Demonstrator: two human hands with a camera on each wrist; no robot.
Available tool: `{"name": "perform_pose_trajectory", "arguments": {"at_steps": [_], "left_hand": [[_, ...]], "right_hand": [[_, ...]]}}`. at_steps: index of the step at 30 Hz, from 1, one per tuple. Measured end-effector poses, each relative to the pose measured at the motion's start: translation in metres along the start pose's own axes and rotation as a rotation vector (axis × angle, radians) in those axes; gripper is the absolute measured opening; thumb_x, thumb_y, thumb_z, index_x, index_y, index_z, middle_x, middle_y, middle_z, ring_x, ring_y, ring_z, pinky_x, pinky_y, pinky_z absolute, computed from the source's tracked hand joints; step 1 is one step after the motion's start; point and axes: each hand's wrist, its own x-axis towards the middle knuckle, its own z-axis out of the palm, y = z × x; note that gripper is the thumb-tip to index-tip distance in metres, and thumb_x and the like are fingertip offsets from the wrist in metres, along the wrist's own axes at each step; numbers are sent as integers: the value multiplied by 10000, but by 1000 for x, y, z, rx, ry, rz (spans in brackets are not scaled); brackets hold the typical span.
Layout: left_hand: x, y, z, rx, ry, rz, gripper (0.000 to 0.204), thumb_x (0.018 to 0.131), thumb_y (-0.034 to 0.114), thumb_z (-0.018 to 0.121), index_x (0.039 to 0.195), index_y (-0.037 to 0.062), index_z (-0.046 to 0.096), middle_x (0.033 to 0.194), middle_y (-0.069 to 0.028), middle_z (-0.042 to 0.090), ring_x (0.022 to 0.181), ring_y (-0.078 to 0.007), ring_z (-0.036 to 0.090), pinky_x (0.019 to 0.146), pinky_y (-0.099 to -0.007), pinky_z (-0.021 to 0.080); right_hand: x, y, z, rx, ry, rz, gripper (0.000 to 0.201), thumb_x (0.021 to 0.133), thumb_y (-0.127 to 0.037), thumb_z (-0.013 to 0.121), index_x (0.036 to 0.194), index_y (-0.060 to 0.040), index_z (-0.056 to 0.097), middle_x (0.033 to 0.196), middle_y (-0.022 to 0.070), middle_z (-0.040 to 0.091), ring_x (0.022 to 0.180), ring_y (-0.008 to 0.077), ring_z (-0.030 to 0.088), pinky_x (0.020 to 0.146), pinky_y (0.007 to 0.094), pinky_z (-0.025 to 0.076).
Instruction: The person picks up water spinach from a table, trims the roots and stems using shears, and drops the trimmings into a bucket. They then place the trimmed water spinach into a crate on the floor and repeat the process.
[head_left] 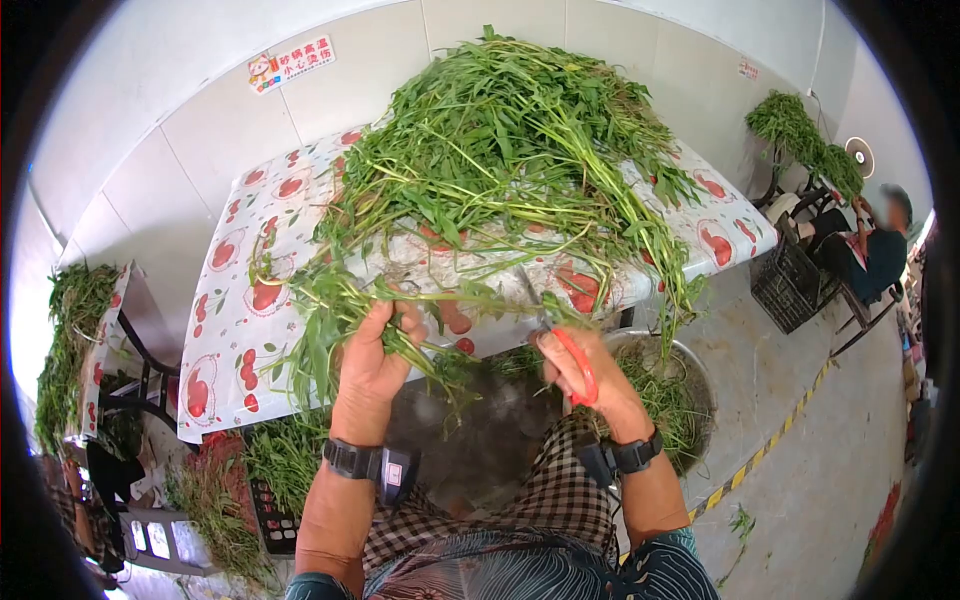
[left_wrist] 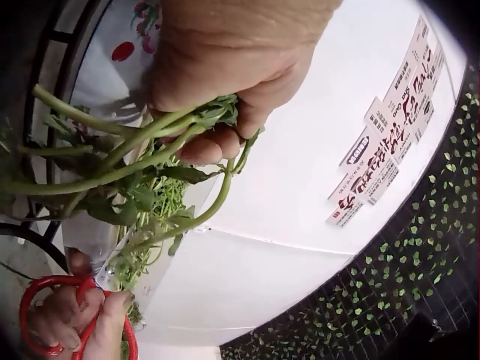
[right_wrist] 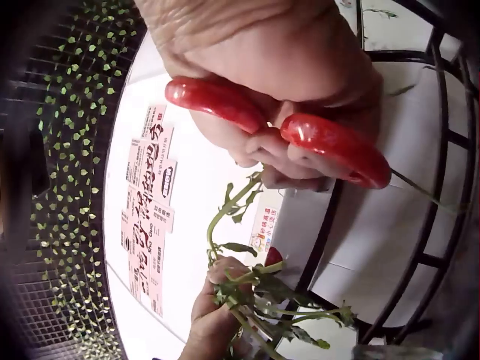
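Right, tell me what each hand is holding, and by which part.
The left hand holds greens by their stems; the right hand holds scissors by the red handles.

Bright room, strongest glare at the left edge; fisheye bend throughout.
Head view: fairly even light, soft shade under the counter (head_left: 230,290), wall (head_left: 350,100) joints bowed, rim black, right fingers (head_left: 572,368) slightly motion-blurred. Wrist views: softer, white panel (left_wrist: 277,202) washed out, corners dark; small highlights on red handles (right_wrist: 337,148).
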Motion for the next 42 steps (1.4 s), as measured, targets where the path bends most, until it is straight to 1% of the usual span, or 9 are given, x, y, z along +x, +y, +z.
{"name": "perform_pose_trajectory", "arguments": {"at_steps": [2,4,7,12,17,20,29,35,42], "left_hand": [[-2,0,3,58,117,25,167,861,101,516,1014,36,506,930,-92,546,849,-218,536,713,-367,465],[-3,-3,10,91,202,51,170,873,115,496,1022,33,502,994,-112,545,943,-263,529,800,-413,458],[2,-4,7,99,190,57,187,888,129,468,1041,23,487,1056,-133,533,1028,-304,508,880,-464,435],[4,-6,14,44,271,48,216,903,125,422,1065,-17,447,1110,-161,513,1080,-322,484,896,-491,422],[3,-7,15,104,206,51,175,919,172,403,947,19,482,894,-97,525,896,-261,531,862,-467,433],[5,-5,10,124,150,23,150,909,167,429,932,30,488,843,-73,521,798,-227,538,812,-441,457],[3,-5,12,98,173,41,148,902,165,445,974,38,471,835,-59,511,747,-207,521,728,-379,464],[1,-5,12,60,176,42,138,900,163,447,960,40,469,829,-60,507,746,-201,514,709,-358,453],[3,-4,12,91,153,40,130,895,161,464,939,40,479,809,-55,516,741,-200,521,702,-357,456]], "right_hand": [[7,-4,-15,-128,83,6,383,836,-385,510,706,-26,532,553,39,516,501,126,495,474,267,392],[7,-8,-31,-137,67,75,320,816,-349,583,850,-32,560,619,8,529,514,73,472,466,204,383],[9,9,-33,-150,356,-234,227,784,-200,644,903,-29,555,681,4,547,605,64,494,549,202,415],[11,27,-46,-103,672,-236,315,742,-114,674,1002,-24,521,703,11,547,629,80,497,587,222,424],[21,34,-54,-398,903,-242,375,706,-121,705,1013,-23,513,724,37,551,648,121,520,603,258,437],[23,22,-60,-625,965,-280,411,694,-185,704,1047,-62,533,751,101,607,667,252,582,625,343,464],[38,15,-70,-772,832,-229,356,720,-200,666,1041,-105,546,830,119,630,777,290,601,668,363,466],[0,0,-75,-387,692,-76,287,747,-56,613,1022,-57,532,830,86,615,759,150,590,640,282,460],[-46,72,-113,-202,676,-168,312,729,4,595,1027,21,503,828,38,555,730,91,511,662,225,430]]}}
